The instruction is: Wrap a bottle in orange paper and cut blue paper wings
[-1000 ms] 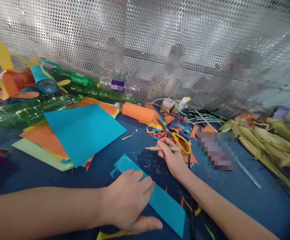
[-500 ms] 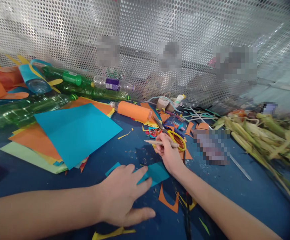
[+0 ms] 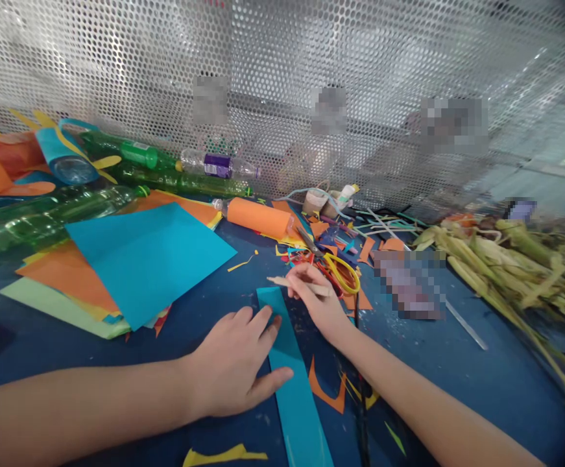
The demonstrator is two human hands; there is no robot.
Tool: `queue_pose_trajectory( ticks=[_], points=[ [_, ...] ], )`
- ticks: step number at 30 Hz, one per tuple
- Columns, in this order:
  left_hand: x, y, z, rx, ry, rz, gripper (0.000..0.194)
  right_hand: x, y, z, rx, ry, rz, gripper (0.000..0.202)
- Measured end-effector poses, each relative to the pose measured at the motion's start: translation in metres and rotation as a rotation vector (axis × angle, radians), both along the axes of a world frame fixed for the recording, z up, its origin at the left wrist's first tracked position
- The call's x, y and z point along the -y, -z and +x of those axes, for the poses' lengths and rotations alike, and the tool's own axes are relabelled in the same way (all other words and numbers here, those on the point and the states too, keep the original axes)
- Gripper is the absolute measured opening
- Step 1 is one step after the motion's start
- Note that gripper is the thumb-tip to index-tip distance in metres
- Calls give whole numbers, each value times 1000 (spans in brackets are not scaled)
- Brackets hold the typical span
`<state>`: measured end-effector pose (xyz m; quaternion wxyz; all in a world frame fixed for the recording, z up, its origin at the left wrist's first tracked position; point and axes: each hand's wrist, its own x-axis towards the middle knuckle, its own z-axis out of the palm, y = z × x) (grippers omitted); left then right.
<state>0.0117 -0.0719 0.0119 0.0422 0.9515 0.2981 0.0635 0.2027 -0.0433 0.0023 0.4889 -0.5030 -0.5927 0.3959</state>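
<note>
A long blue paper strip lies lengthwise in front of me on the dark blue table. My left hand rests palm down on its left edge, fingers spread. Just right of the strip's far end, my right hand pinches a pale, wood-coloured pencil whose tip points left, above the strip. Behind that hand lie yellow-handled scissors, blades toward an orange-wrapped bottle.
Stacked coloured paper, topped by a blue sheet, lies left. Green bottles stand along the back left near a perforated metal screen. Paper scraps lie near my right forearm; corn husks cover the far right.
The blue strip has turned from lying crosswise under my left hand to running lengthwise toward me. My right hand with the pencil has moved slightly left.
</note>
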Motion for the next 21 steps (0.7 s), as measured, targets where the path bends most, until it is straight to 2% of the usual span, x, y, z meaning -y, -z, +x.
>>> queue_pose_trajectory(
  ticks=[3, 8, 12, 21],
  points=[
    [1, 4, 1, -7, -5, 9, 63, 3, -2, -2, 91, -45, -10, 16],
    [3, 6, 4, -16, -19, 27, 57, 0, 2, -1, 192, 19, -12, 27],
    [3, 5, 5, -18, -2, 32, 56, 0, 1, 0, 267, -11, 1, 27],
    [3, 9, 5, -30, 33, 69, 58, 1, 1, -2, 219, -85, -33, 26]
  ],
)
